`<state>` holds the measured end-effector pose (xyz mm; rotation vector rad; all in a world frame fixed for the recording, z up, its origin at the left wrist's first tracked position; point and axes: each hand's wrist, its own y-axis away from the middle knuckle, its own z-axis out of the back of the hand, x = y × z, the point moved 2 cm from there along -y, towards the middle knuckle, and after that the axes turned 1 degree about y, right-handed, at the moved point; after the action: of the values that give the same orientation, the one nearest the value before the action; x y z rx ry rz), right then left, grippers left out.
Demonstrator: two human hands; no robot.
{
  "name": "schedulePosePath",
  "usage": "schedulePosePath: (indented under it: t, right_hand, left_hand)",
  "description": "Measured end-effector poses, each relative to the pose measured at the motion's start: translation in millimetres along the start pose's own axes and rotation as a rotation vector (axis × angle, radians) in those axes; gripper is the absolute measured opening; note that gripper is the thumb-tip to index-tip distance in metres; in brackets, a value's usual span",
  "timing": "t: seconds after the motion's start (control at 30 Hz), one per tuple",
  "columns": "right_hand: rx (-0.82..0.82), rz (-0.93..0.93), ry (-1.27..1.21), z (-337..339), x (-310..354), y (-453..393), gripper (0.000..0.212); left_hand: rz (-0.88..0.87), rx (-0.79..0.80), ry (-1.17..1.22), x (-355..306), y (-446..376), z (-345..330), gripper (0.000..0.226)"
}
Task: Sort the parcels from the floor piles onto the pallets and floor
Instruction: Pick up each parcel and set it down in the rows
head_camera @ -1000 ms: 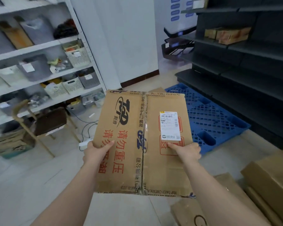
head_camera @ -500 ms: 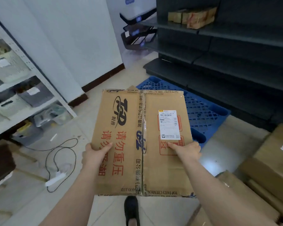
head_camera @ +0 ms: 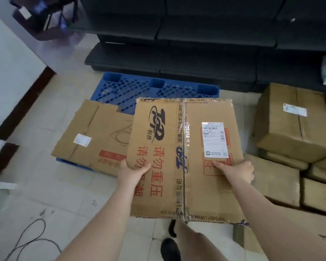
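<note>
hands (head_camera: 184, 172) gripping parcel (head_camera: 184, 159), above pallet (head_camera: 132, 89)

A stockroom or parcel depot was indicated. A blue plastic pallet (head_camera: 154, 91) was laid on a pale tiled floor (head_camera: 68, 189), and it served as the landmark. Directly behind the pallet, dark metal shelving (head_camera: 205, 38) was set along the wall. To the right of the pallet, labelled cardboard parcels (head_camera: 294, 125) were stacked on the floor. On the pallet's near left corner, another taped parcel (head_camera: 94, 136) with a shipping label was laid. To the left of the pallet, a white wall (head_camera: 9, 59) with a dark skirting was seen.
</note>
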<state>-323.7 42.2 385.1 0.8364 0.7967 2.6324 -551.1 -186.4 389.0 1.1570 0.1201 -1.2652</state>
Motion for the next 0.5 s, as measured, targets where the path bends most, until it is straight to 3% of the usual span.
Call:
schedulePosePath:
  t: [0.23, 0.37, 0.5]
  right_hand:
    - [-0.048, -0.134, 0.011, -82, 6, -82, 0.113]
    - [-0.098, -0.193, 0.026, -130, 3, -122, 0.114]
    - [-0.150, -0.223, 0.045, -177, -4, -166, 0.111]
  left_hand:
    - [0.088, 0.126, -0.152, -3, -131, -62, 0.102]
    - [0.079, 0.206, -0.222, 12, -200, -92, 0.090]
    - [0.096, 0.278, -0.264, 37, -259, -121, 0.093]
